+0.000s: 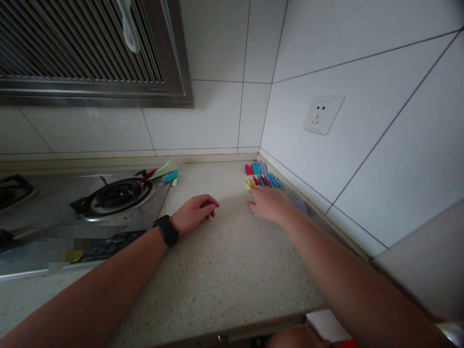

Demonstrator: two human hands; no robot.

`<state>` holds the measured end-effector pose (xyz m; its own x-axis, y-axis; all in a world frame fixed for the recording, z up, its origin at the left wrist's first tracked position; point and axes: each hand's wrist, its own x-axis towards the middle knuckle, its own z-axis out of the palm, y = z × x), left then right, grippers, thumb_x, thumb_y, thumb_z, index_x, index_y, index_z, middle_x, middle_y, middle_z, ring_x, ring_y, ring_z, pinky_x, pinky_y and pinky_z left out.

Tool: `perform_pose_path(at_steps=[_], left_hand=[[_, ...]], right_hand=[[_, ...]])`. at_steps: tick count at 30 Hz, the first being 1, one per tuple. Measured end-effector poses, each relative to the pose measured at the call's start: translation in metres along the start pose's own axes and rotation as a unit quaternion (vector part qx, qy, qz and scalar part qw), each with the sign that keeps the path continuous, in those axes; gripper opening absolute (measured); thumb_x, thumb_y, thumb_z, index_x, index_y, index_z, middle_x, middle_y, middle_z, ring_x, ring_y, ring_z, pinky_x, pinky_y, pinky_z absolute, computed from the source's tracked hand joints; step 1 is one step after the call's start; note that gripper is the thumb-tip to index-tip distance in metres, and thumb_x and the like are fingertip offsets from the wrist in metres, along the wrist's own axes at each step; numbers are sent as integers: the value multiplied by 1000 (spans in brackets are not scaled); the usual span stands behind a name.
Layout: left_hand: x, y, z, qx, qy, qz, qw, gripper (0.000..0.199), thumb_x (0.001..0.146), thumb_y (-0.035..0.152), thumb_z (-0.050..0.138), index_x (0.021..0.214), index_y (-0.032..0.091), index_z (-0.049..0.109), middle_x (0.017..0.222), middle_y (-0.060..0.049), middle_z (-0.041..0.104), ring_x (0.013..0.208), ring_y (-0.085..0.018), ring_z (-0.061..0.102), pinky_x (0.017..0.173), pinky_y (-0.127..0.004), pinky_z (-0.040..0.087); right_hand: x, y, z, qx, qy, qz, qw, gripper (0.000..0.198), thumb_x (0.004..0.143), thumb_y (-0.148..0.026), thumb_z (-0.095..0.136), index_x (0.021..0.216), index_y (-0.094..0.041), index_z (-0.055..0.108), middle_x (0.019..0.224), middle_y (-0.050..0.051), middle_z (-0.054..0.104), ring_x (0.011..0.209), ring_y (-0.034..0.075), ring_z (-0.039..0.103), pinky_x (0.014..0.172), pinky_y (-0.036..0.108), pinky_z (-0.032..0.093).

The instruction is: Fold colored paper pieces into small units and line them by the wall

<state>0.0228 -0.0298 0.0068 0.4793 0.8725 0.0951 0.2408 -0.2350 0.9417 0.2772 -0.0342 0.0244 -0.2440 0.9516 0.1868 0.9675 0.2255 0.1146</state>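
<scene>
My left hand [195, 211], with a black watch [166, 230] on its wrist, rests over the speckled countertop with its fingers loosely curled together and nothing visible in them. Toward the back right corner, my right hand [268, 204] reaches beside small folded paper pieces, its thumb and forefinger apart. Its fingertips are nearest the yellow folded paper [250, 183]; whether they touch it I cannot tell. Red and blue folded pieces [270, 181] continue that row. Behind them stands another group of red, blue and purple folded paper [256, 167]. A purple paper [299, 207] shows partly behind my right wrist.
On the left is a gas stove [119, 193], with green, red and blue folded paper [166, 170] lying over its right edge. A range hood [97, 53] hangs above, with a white cable loop [130, 34]. The tiled right wall carries a socket [324, 114].
</scene>
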Motion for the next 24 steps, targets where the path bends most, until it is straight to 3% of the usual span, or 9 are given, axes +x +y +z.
perform_pose_path(at_steps=[15, 24], left_hand=[[3, -7, -3, 46, -33, 4, 998, 23, 85, 34, 52, 95, 15, 60, 75, -2, 62, 66, -12, 54, 62, -24, 43], [2, -7, -3, 56, -37, 0, 998, 24, 85, 35, 51, 96, 16, 60, 76, -2, 62, 65, -12, 54, 61, -24, 43]], right_hand=[[2, -2, -2, -13, -29, 20, 999, 37, 87, -41, 47, 107, -13, 62, 112, 16, 64, 104, 29, 60, 84, 36, 45], [0, -3, -4, -8, -40, 21, 999, 39, 88, -42, 46, 111, -15, 61, 118, 15, 61, 107, 28, 58, 86, 35, 44]])
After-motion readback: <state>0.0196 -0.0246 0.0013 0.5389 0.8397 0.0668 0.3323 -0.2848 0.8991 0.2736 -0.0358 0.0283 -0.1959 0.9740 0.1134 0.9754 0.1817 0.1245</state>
